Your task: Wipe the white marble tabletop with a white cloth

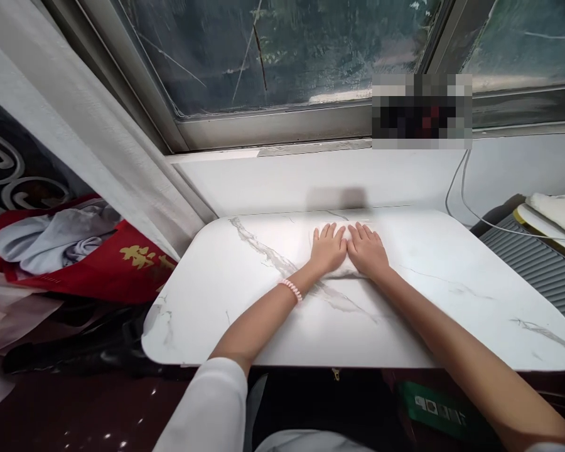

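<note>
Both hands lie side by side near the back of the table, with their thumbs close together. My left hand (328, 248), with a pink beaded band on its wrist, rests palm down with its fingers stretched out. Beside it, my right hand (368, 250) is also flat, fingers pointing towards the wall. Under both palms is a small white bundle (347, 270) that looks like folded cloth; most of it is hidden by the hands. It sits on a white marble-patterned table (263, 320) with rounded corners.
A window (282, 56) and low white wall stand behind the table. On the left are a pale curtain (89, 119) and a red bag (136, 260) with grey cloth inside. To the right, a thin cable (489, 227) crosses near a grey ribbed surface (522, 251). A green box (437, 408) lies below.
</note>
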